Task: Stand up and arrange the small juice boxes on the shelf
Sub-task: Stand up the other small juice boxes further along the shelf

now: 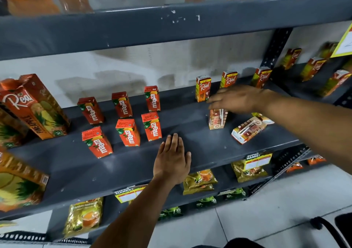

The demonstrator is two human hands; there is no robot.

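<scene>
On the dark grey shelf (200, 148), several small orange Maaza boxes (151, 126) stand in two rows left of centre. Three small Real boxes (203, 89) stand along the back right. My right hand (238, 99) grips the top of an upright small juice box (216, 121), its back with the straw facing me. To the right of it, another small box (247, 130) lies on its side, and a third (263, 118) lies partly hidden behind my forearm. My left hand (172, 162) rests flat on the shelf's front part, fingers apart, holding nothing.
Large Real pineapple cartons (36, 106) stand at the shelf's left end. Bottles blur on the shelf above. Below hang gold tea packets (199, 181) and yellow price tags (258, 160). More small boxes (312, 68) stand on the neighbouring shelf to the right.
</scene>
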